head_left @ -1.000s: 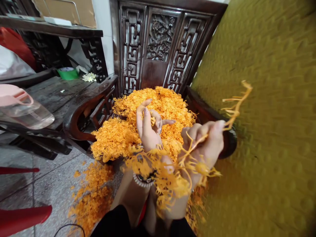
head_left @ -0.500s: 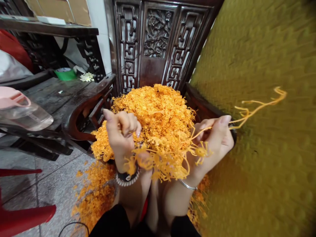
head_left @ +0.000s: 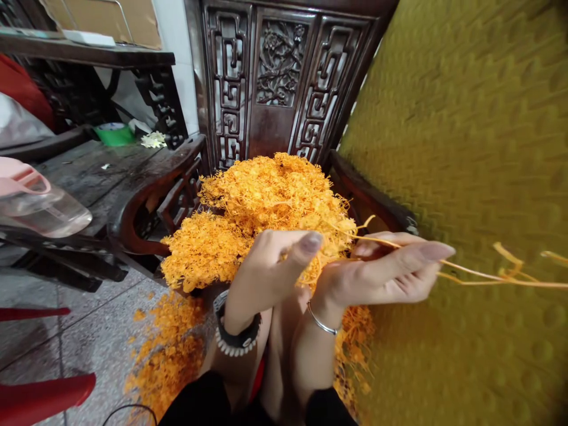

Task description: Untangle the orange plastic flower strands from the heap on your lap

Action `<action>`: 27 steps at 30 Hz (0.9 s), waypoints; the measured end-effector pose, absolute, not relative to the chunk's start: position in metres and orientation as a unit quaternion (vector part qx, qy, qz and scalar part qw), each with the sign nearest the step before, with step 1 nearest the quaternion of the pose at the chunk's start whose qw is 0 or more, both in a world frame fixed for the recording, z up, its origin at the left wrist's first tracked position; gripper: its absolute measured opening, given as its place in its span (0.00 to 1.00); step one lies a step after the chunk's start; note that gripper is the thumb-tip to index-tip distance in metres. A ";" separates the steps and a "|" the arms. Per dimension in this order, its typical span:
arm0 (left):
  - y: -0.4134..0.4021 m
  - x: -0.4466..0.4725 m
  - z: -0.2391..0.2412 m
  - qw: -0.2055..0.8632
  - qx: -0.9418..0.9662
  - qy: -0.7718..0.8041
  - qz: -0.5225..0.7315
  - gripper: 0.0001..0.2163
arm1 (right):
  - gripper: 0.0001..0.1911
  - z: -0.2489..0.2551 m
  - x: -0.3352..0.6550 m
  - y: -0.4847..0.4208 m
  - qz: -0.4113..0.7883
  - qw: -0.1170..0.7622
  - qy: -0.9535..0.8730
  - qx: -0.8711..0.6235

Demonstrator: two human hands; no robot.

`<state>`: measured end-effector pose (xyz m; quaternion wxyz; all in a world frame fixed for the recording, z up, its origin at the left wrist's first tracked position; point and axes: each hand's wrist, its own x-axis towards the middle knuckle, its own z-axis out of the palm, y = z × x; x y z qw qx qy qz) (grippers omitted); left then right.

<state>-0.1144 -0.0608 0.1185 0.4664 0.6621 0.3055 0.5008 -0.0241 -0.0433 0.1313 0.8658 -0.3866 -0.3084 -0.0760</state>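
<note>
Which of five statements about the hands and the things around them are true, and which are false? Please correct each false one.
1. The right hand holds a thin orange stem. True.
2. The silver bangle is on the left wrist. False: the silver bangle is on the right wrist.
3. Orange pieces lie on the floor. True.
4. The green tape roll hangs on the wall. False: the green tape roll lies on the dark wooden seat.
5. The orange heap lies before a carved chair back. True.
</note>
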 end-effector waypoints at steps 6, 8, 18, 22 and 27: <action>-0.047 -0.100 0.118 0.409 0.655 0.338 0.538 0.20 | 0.20 0.124 -0.016 -0.036 0.084 0.858 -0.399 -0.313; -0.044 -0.102 0.117 0.395 0.640 0.339 0.565 0.21 | 0.22 0.122 -0.009 -0.035 0.148 0.809 -0.463 -0.330; -0.029 -0.110 0.110 0.364 0.659 0.365 0.547 0.21 | 0.24 0.120 0.001 -0.038 0.268 0.698 -0.528 -0.402; -0.026 -0.102 0.110 0.345 0.627 0.389 0.579 0.16 | 0.24 0.121 0.004 -0.043 0.281 0.674 -0.546 -0.412; -0.013 -0.099 0.104 0.350 0.575 0.349 0.652 0.16 | 0.25 0.123 0.005 -0.043 0.298 0.706 -0.514 -0.385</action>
